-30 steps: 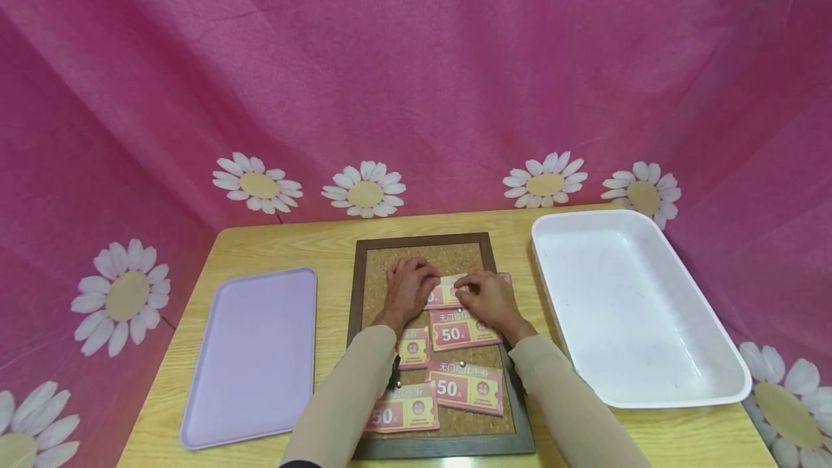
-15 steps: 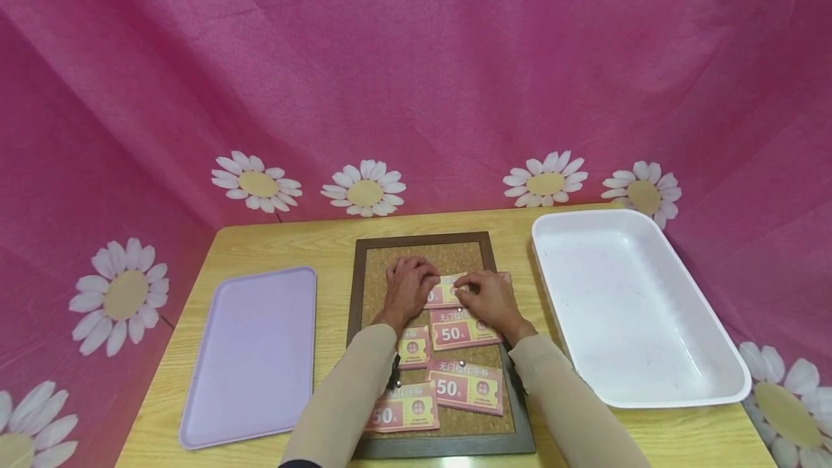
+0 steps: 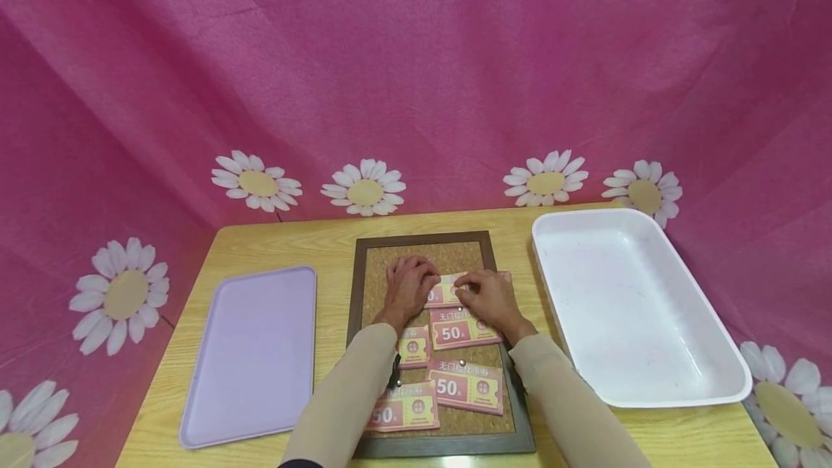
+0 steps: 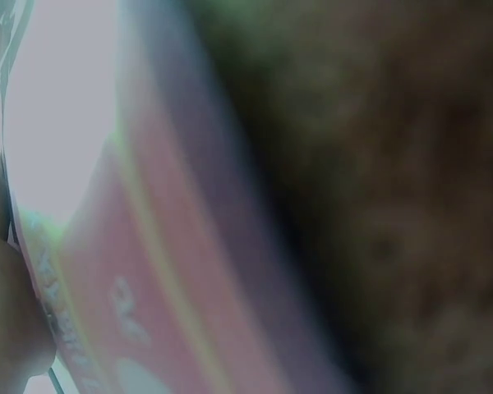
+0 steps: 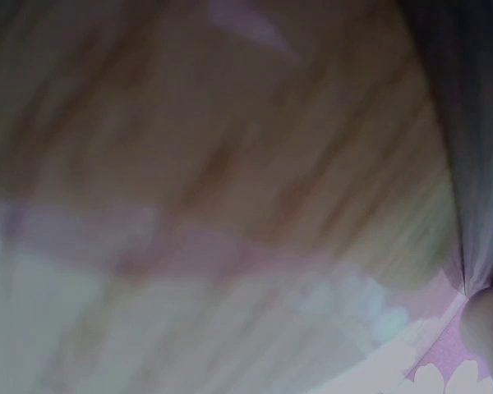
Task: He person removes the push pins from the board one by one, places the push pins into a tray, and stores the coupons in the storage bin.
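Note:
A brown-framed cork board lies on the table, with several pink-and-yellow paper coupons on it. Both hands meet at the topmost coupon. My left hand grips its left part with curled fingers. From the right, my right hand pinches the same coupon, thumb and forefinger close together; whether a pin is between them I cannot tell. Below are a second coupon, a third and others, with a round metal pin at a top edge. The left wrist view shows a coupon over blurred cork.
A lilac tray lies left of the board. On the right stands a deep white tub, beside my right sleeve. A pink curtain with daisies hangs behind the wooden table.

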`<action>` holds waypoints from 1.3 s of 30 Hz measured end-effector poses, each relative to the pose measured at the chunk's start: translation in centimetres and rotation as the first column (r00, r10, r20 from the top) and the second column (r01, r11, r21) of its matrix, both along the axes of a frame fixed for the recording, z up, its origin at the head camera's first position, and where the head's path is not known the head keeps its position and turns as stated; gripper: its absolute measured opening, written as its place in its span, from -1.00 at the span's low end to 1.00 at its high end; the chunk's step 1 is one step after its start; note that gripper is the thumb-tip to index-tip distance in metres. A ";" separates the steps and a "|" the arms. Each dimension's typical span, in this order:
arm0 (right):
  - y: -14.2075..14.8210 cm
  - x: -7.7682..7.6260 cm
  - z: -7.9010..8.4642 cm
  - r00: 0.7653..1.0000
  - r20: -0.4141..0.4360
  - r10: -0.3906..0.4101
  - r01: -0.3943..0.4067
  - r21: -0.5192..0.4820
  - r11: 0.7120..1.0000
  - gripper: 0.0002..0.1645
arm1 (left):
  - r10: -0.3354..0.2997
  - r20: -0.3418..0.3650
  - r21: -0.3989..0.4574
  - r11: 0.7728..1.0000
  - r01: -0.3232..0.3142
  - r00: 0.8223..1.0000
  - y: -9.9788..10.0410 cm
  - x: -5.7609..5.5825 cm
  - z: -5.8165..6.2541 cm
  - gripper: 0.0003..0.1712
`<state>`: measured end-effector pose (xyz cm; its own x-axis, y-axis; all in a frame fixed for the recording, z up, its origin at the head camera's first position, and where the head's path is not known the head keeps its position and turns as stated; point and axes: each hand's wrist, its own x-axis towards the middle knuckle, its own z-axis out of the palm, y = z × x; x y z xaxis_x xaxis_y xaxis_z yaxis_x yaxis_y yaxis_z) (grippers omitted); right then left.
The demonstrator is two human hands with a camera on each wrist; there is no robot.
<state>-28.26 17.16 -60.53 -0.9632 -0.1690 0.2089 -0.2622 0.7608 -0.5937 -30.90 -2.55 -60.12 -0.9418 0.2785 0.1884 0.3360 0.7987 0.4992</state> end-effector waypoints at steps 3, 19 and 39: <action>0.0 0.0 0.0 1.000 -0.004 0.004 -0.004 -0.003 1.000 -0.88 | 0.002 -0.006 0.003 1.000 -0.002 1.000 0.0 0.0 0.0 -0.79; 0.1 0.1 0.2 1.000 0.002 0.013 -0.013 -0.033 0.999 -0.89 | -0.013 0.017 -0.004 1.000 0.013 1.000 0.0 0.2 0.3 -0.78; 0.0 0.1 0.3 1.000 0.009 0.009 -0.009 -0.023 1.000 -0.88 | -0.005 -0.020 0.000 1.000 0.005 1.000 0.0 0.1 0.0 -0.80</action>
<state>-28.17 17.18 -60.27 -0.9635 -0.1731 0.2043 -0.2638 0.7444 -0.6135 -30.80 -2.52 -60.16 -0.9365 0.2830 0.2070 0.3497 0.7970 0.4925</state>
